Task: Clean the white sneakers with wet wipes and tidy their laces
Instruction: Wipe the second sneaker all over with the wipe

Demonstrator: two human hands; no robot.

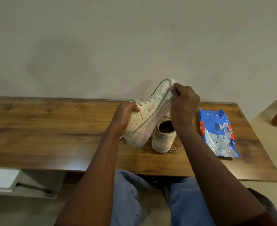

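Fingers of your right hand (183,108) pinch a wet wipe (169,95) against the toe rim of the raised sneaker (150,115), centre frame. Your left hand (124,116) grips its collar.

Risk: hard rubbing could twist it loose onto the second sneaker (163,137) (laces trailing).

Hidden: wipe mostly behind knuckles, probably bunched. Wipes pack (217,132) lies on the table (52,136), right of frame.

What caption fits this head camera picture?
The left hand tilts a white sneaker; the right hand presses a wet wipe to its side.
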